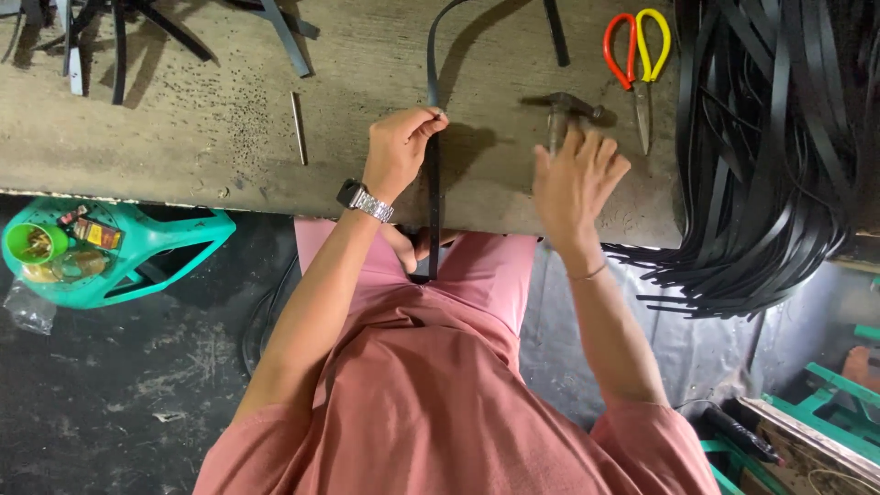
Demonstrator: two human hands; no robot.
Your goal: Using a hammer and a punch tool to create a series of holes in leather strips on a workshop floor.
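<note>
My left hand point(401, 147), with a watch on the wrist, pinches a long black strap point(433, 192) that runs down the wooden workbench point(183, 119) and over its front edge onto my lap. My right hand point(576, 179) hovers with fingers spread over the handle of a hammer point(564, 115) lying on the bench; I cannot tell if it touches the handle. A thin metal rod point(299, 128) lies left of my left hand.
Red and yellow handled scissors point(639, 64) lie at the back right. A thick bundle of black straps point(770, 156) hangs over the bench's right end. More strap offcuts point(137, 37) sit at back left. A teal plastic stool point(119, 252) holds small items on the floor.
</note>
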